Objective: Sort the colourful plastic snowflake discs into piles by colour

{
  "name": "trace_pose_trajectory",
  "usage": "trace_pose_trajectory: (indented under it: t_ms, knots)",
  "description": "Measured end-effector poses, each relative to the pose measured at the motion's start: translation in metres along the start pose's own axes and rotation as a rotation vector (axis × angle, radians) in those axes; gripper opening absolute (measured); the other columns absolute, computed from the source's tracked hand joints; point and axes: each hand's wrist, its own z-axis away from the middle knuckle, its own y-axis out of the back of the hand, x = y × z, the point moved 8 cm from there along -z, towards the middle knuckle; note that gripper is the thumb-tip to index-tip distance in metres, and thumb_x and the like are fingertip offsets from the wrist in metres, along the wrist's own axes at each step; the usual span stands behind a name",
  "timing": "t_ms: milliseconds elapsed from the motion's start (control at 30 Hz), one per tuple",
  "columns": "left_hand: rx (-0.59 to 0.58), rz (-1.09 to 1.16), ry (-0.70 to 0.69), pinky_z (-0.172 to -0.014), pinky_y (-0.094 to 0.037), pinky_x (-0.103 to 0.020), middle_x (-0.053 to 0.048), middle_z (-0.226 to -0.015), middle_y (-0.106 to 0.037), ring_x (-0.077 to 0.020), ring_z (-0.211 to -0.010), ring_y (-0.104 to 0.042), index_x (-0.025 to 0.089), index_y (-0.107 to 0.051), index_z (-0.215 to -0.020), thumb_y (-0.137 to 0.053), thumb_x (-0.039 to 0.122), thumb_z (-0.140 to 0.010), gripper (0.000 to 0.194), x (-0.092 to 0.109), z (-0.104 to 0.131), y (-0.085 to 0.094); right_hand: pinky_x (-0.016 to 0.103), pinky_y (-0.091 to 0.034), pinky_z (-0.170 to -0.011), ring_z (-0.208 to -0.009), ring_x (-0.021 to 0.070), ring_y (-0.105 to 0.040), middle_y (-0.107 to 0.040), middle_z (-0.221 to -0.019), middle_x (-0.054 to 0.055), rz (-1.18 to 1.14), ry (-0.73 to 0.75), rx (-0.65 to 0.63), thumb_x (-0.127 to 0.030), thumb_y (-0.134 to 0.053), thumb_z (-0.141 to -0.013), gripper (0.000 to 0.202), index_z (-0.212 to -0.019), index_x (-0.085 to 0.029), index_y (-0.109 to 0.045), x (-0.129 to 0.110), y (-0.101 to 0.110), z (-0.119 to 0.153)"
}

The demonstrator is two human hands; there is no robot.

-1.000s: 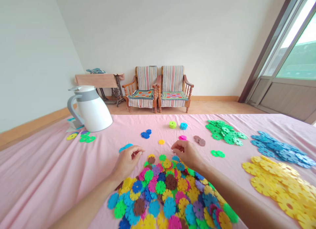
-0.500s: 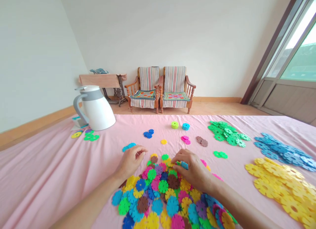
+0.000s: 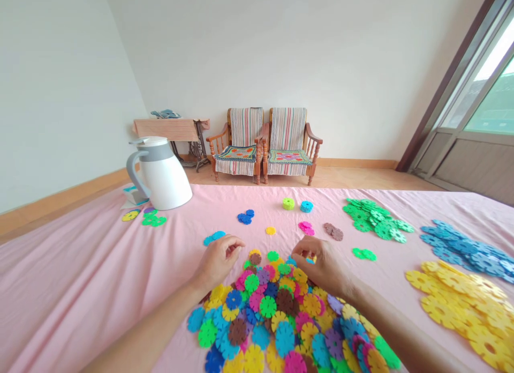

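Observation:
A heap of flower-shaped plastic discs (image 3: 268, 306) in many colours lies between my forearms. My left hand (image 3: 220, 259) hovers at the heap's far left side, its fingers curled in toward the thumb; whatever they may hold is hidden. Just behind it lie light-blue discs (image 3: 214, 238). My right hand (image 3: 324, 261) is over the heap's far right edge, palm down and fingers bent inward, with a light-blue disc near the thumb tip. What sits inside those fingers, if anything, I cannot see.
Sorted piles of green discs (image 3: 373, 218), blue discs (image 3: 466, 247) and yellow discs (image 3: 461, 303) lie at the right. A lime stack (image 3: 288, 203) and a blue stack (image 3: 307, 206) stand farther back. A white jug (image 3: 164, 174) stands at the left on the pink cloth (image 3: 96, 271).
My right hand has lifted and drawn slightly back from the heap, and the blue disc by its fingers is less visible. The whole view has shifted a little; my left hand keeps its pose.

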Motion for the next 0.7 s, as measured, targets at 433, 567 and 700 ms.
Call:
trace_pose_trajectory:
  t_ms: [433, 567, 700]
  knots:
    - [-0.012, -0.016, -0.032, -0.069, -0.046, -0.028, -0.003, -0.084, -0.069, -0.0164, -0.075, -0.061, 0.02, -0.068, -0.083, -0.047, 0.016, -0.08, 0.021, 0.003, 0.002, -0.001, 0.029, -0.038, -0.07, -0.077, 0.0183, -0.054, -0.063, -0.08, 0.006, 0.254, -0.044, -0.155, -0.029, -0.064, -0.066, 0.015, -0.075, -0.017, -0.062, -0.008, -0.034, -0.018]
    - [-0.01, -0.008, -0.048, -0.071, -0.047, -0.028, -0.003, -0.083, -0.069, -0.0169, -0.077, -0.062, 0.02, -0.067, -0.083, -0.048, 0.015, -0.078, 0.021, 0.002, 0.001, 0.0, 0.029, -0.036, -0.07, -0.077, 0.0182, -0.053, -0.062, -0.079, 0.004, 0.198, -0.073, -0.17, -0.026, -0.064, -0.063, 0.015, -0.074, -0.017, -0.06, -0.012, -0.036, -0.016]
    - [-0.008, -0.011, -0.05, -0.07, -0.047, -0.027, -0.002, -0.083, -0.069, -0.017, -0.076, -0.062, 0.021, -0.068, -0.084, -0.049, 0.017, -0.078, 0.02, 0.002, 0.001, 0.0, 0.027, -0.037, -0.067, -0.072, 0.0156, -0.054, -0.063, -0.073, 0.002, 0.004, -0.121, -0.16, -0.017, -0.061, -0.063, 0.005, -0.067, -0.017, -0.059, -0.009, -0.037, -0.015]
